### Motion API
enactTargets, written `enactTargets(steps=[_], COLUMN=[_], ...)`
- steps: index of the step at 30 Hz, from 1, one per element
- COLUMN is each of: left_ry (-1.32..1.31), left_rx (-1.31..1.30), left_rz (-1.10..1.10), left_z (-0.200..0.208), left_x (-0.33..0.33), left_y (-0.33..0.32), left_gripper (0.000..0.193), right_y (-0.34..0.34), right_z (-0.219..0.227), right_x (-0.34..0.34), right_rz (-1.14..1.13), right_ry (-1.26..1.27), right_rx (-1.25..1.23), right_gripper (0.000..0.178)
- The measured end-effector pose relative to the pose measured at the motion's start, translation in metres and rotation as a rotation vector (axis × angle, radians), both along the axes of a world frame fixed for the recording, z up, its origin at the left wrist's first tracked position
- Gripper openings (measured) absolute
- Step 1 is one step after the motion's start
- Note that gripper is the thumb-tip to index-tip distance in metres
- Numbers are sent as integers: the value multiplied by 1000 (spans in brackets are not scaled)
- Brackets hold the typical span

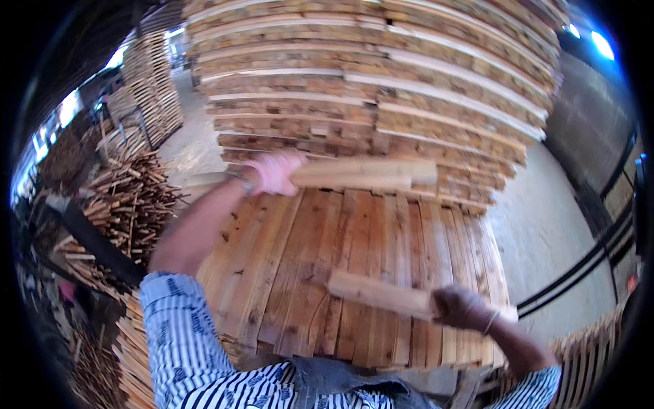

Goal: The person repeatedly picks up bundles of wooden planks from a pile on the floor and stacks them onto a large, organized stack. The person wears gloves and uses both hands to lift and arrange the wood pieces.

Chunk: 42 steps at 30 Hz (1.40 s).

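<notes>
Head view took in one platform of boards [354, 252], more than a dozen of them laid side by side in its top layer. Near its far edge the left hand [274, 174] was curled tightly round pale timber [364, 172]; blur hid the fingers, and whether this was one piece or two could not be told. The right hand [463, 307] was wrapped firmly round one short board [381, 294] above the part toward the near right corner, the free end pointing toward the left edge; whether that board touched the platform could not be told. Just past the far edge rose one tall stack [368, 75], and a second stack [153, 88] stood well apart, beyond the far left corner. Off the left edge lay one heap of thin sticks [133, 204], too many to count
</notes>
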<state>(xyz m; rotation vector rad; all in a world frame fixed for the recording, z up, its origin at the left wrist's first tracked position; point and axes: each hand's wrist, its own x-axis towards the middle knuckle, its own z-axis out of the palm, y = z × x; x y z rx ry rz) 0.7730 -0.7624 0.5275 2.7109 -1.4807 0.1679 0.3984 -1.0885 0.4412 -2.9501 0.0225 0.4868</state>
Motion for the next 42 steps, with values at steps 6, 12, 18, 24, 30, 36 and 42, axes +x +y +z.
enactTargets(steps=[6, 12, 18, 24, 30, 36, 42], left_ry=[60, 188, 216, 190, 150, 38, 113], left_rx=[488, 713, 625, 611, 484, 645, 663], left_rz=[167, 142, 126, 235, 236, 150, 204], left_z=[-152, -162, -139, -195, -146, -141, -139], left_x=[89, 131, 129, 190, 141, 135, 140], left_y=[-36, -48, -28, -5, -1, -48, -27], left_gripper=[46, 56, 57, 35, 36, 48, 71], right_y=[2, 3, 12, -33, -23, -74, -91], right_z=[-19, -26, -21, -41, 31, -53, -32], right_x=[-8, -15, -5, 7, 86, 172, 210], right_rz=[-9, 113, 83, 358, 164, 24, 30], right_ry=[-19, -199, -136, -140, -236, -71, 89], right_rx=[-58, 140, 132, 116, 35, -164, -119], right_gripper=[56, 57, 59, 38, 27, 30, 42])
